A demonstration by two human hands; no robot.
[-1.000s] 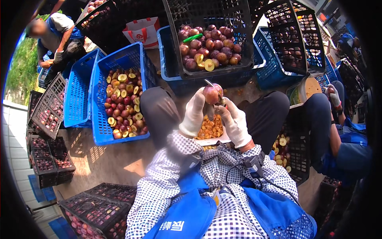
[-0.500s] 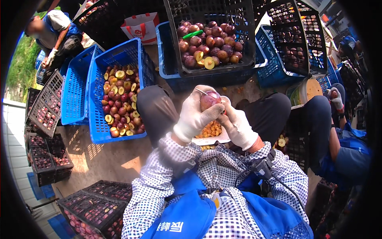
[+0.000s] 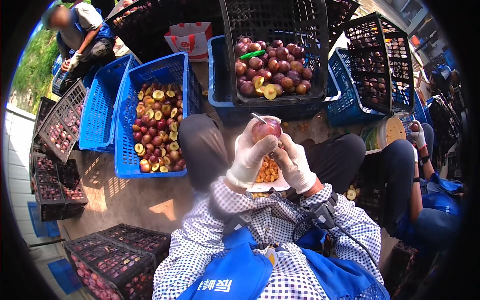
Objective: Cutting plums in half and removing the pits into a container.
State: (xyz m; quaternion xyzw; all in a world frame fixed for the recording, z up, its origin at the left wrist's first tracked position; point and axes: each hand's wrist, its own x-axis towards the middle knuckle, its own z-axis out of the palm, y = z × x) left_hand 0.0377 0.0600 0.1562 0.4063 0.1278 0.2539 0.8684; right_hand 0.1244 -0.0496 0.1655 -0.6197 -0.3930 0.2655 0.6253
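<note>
Left hand (image 3: 252, 157) grips a plum (image 3: 267, 130) between thumb and fingers.

Floor gap (image 3: 303, 125) beyond right hand (image 3: 296, 164), black crate (image 3: 275, 102) past it, knees (image 3: 202, 136) flanking, depth unclear

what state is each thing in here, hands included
left hand: closed on plum
right hand: curled beside plum, grip partly hidden
plum: held, any cut unclear
blue crate by left knee: part filled, many plums halved
black crate ahead: tilted, mostly whole plums
green tool: lying on plums
tray: holding orange pieces
bag: upright
</note>
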